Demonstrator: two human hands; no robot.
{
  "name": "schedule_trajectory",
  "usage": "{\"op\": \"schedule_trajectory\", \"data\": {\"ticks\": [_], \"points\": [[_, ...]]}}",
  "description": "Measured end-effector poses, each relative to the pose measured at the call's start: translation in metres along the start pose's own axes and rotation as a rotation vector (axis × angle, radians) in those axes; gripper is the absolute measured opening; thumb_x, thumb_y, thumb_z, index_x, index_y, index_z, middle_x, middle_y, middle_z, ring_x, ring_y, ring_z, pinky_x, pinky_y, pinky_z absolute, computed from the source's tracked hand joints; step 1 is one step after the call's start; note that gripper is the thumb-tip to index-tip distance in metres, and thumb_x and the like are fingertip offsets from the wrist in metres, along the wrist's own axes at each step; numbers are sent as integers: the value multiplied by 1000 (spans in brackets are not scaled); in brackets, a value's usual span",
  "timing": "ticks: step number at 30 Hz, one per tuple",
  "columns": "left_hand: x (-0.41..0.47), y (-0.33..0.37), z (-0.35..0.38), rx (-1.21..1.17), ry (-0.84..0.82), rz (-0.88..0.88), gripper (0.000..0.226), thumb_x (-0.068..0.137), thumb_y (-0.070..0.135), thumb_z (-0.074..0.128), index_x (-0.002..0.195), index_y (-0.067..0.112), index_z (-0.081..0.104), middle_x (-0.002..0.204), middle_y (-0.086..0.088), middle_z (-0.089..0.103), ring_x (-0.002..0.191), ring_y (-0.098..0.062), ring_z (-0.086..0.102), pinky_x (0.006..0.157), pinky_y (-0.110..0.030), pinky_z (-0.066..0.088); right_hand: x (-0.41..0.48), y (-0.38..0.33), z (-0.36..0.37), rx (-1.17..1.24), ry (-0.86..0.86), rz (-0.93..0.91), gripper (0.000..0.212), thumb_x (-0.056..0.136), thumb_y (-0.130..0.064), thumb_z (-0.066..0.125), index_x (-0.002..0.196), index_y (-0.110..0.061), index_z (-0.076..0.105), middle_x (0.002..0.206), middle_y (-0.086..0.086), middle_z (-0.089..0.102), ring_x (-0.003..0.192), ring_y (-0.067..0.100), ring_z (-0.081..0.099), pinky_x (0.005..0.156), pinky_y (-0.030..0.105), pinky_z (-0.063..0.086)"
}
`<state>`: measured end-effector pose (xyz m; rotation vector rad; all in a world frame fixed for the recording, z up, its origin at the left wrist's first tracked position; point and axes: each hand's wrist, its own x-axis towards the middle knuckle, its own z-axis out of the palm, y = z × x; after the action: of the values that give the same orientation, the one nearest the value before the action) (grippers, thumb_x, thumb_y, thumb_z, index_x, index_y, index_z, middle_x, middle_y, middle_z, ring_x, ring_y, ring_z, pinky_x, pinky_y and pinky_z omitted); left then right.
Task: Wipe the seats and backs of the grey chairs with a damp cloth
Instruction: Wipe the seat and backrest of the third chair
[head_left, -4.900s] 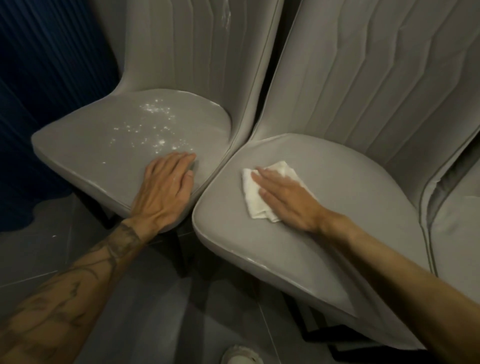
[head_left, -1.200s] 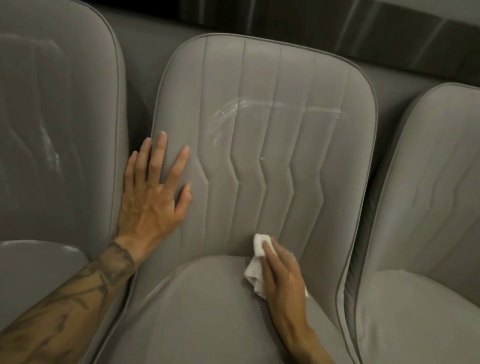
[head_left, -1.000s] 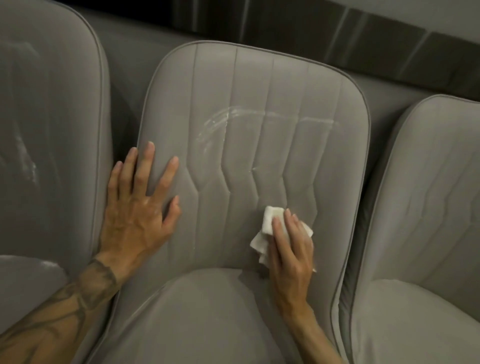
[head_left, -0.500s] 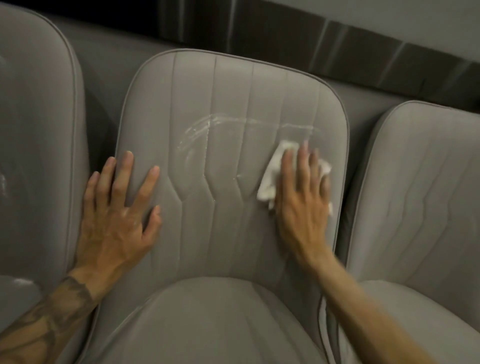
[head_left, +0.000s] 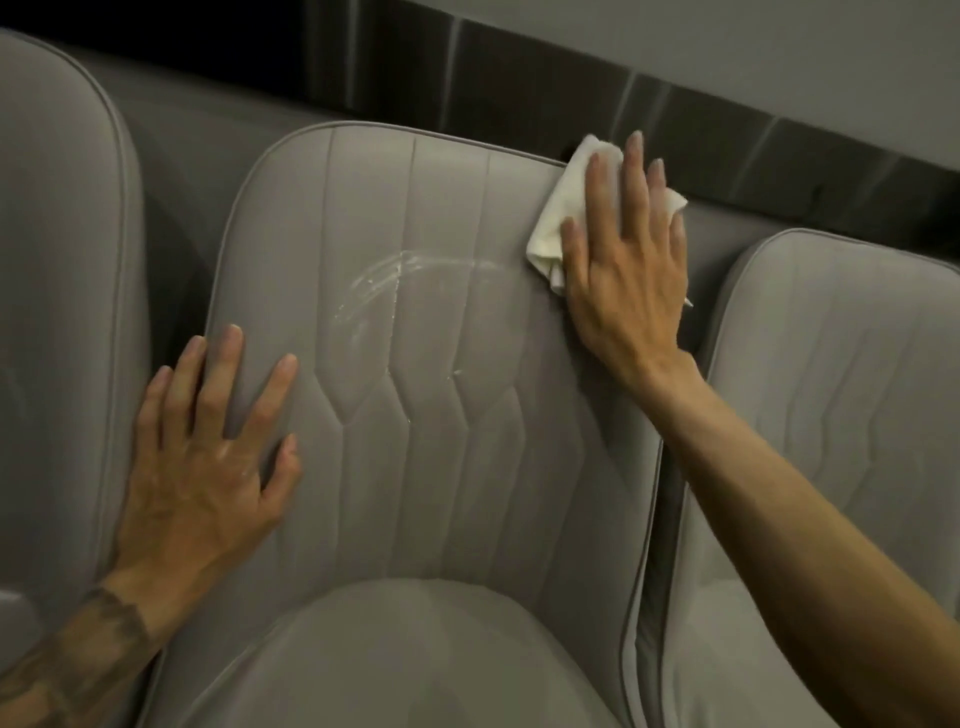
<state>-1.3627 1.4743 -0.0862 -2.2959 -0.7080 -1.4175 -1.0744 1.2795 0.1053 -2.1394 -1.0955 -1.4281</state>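
Note:
A grey padded chair faces me, its stitched backrest (head_left: 436, 426) filling the middle and its seat (head_left: 415, 660) at the bottom. My right hand (head_left: 623, 275) presses a white cloth (head_left: 558, 218) flat against the backrest's upper right corner, fingers spread over it. A curved wet streak (head_left: 384, 280) shows on the upper middle of the backrest. My left hand (head_left: 208, 467) lies flat and empty on the backrest's left edge, fingers apart.
A second grey chair (head_left: 62, 312) stands close on the left and a third (head_left: 841, 415) close on the right, nearly touching the middle one. Behind the backrests runs a dark tiled band (head_left: 519, 78) below a pale wall.
My right hand has slid the cloth up the right side of the backrest, from its base to the top right corner. My left hand has stayed on the left edge.

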Motion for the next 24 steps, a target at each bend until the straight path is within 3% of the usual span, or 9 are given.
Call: {"op": "schedule_trajectory", "data": {"ticks": [3,7,12,14,18,24], "points": [[0,0,1,3,5,6,66,102,41,40,166,23,32,176,-14,14,161,-39,18,131,-55,14,-16,-13,6,21,-9,56,60,113,-45,21,166,-20,10,174,7,8,160,32,13,124,52,27],[0,-1,1,-3,14,11,66,102,40,41,165,23,32,176,-15,14,161,-40,19,131,-55,14,-59,-9,5,-41,-100,-62,62,113,-43,22,166,-18,4,174,8,3,161,30,6,128,53,21],[1,-1,1,1,4,10,67,102,41,39,166,22,32,176,-15,13,161,-40,16,131,-55,13,-1,-9,4,43,-40,-2,58,113,-44,19,165,-19,13,173,6,14,159,30,17,126,50,25],[1,-1,0,-3,-5,14,67,102,42,38,166,23,31,176,-14,12,162,-39,15,131,-54,11,-10,-18,7,51,-42,10,59,113,-44,19,166,-19,12,174,5,12,160,30,13,128,49,19],[1,-2,1,4,-2,11,67,102,41,40,166,24,30,176,-14,12,161,-40,17,131,-54,12,-62,-10,3,-49,-131,-145,60,113,-42,23,166,-18,8,174,7,6,161,30,8,128,51,18],[1,1,-2,-1,-8,-3,68,102,39,42,167,24,29,176,-14,12,160,-41,18,131,-55,14,10,-15,4,51,-13,-14,60,113,-45,17,165,-17,14,173,8,14,160,30,14,127,47,25]]}}
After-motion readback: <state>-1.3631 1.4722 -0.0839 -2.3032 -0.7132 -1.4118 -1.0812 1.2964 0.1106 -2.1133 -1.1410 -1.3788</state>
